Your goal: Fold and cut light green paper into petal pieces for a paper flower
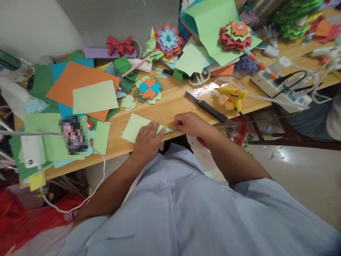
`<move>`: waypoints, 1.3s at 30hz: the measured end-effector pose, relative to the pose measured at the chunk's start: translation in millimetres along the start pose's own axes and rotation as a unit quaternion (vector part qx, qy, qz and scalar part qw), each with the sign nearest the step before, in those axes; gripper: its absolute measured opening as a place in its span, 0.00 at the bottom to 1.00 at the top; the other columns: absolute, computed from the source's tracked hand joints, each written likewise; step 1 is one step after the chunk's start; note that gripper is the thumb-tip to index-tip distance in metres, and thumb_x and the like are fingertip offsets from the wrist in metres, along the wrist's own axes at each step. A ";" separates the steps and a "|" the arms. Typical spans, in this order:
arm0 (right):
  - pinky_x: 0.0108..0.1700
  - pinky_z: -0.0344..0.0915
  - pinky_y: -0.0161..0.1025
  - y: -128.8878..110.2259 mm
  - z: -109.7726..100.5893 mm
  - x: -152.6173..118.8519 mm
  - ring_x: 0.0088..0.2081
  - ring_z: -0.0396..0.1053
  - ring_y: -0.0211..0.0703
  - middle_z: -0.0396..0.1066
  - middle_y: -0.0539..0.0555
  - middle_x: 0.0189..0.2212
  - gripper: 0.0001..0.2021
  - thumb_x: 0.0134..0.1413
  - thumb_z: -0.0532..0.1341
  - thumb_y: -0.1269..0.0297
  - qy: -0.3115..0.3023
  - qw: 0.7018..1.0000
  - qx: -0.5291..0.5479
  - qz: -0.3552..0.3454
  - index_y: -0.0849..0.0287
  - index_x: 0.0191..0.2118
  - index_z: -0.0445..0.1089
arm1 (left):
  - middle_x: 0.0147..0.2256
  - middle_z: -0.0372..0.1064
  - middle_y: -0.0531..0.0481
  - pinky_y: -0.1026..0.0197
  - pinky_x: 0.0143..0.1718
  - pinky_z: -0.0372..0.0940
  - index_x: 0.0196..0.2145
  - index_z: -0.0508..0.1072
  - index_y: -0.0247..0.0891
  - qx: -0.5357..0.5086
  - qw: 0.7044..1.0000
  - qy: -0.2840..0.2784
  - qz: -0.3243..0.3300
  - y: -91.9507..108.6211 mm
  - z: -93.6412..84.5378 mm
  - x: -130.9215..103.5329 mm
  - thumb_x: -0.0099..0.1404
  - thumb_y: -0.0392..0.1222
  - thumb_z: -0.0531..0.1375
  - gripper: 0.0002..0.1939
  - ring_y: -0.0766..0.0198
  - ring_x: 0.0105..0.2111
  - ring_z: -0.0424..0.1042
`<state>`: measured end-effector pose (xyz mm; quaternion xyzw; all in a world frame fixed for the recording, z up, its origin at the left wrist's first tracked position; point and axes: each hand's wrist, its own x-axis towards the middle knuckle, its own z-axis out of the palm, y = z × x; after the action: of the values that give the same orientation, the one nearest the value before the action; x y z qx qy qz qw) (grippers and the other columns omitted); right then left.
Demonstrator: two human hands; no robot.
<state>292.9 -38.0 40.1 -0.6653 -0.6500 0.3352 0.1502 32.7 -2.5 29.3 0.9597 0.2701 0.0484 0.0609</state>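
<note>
A light green sheet of paper lies at the table's front edge, its right side narrowing to a folded point. My left hand rests flat on it, fingers stretched out and pressing it to the wood. At the pointed right end, my right hand is closed, thumb and forefinger at the paper's tip. Just beyond the right hand are a black-handled utility knife and a yellow glue gun. A layered paper flower in blue, orange and green sits behind the sheet.
Coloured paper sheets pile up at the left, with a phone and a white power bank with cables. Behind are finished paper flowers, a red bow and scissors. A power strip lies at the right.
</note>
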 end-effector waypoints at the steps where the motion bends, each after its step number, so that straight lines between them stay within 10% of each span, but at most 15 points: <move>1: 0.36 0.57 0.37 0.2 0.1 0.0 0.31 0.69 0.40 0.76 0.49 0.29 0.04 0.55 0.67 0.69 0.000 1.000 0.000 -0.002 0.55 0.31 0.73 | 0.71 0.62 0.41 0.40 0.68 0.59 0.66 0.71 0.45 -0.001 1.000 0.008 0.021 2.2 1.2 -1.2 0.73 0.32 0.55 0.26 0.46 0.73 0.59; 11: 0.36 0.56 0.37 3.5 2.9 1.2 0.31 0.69 0.40 0.76 0.48 0.28 0.04 0.56 0.67 0.68 0.001 1.000 0.004 -0.002 0.56 0.31 0.73 | 0.76 0.47 0.42 0.39 0.77 0.42 0.73 0.61 0.44 0.004 0.999 -0.007 0.037 20.5 5.9 -3.6 0.77 0.46 0.58 0.30 0.49 0.78 0.43; 39: 0.35 0.56 0.38 0.2 0.0 1.8 0.32 0.70 0.41 0.78 0.49 0.29 0.05 0.57 0.67 0.66 -0.018 1.000 -0.004 0.012 0.55 0.30 0.72 | 0.77 0.43 0.37 0.27 0.71 0.44 0.74 0.60 0.52 0.041 0.996 -0.052 -0.054 2.7 8.1 -5.4 0.74 0.61 0.59 0.35 0.33 0.77 0.42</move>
<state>293.0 -36.3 39.4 -0.6673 -0.6461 0.3464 0.1312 30.5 -8.4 21.4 0.9466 0.3198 -0.0157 0.0379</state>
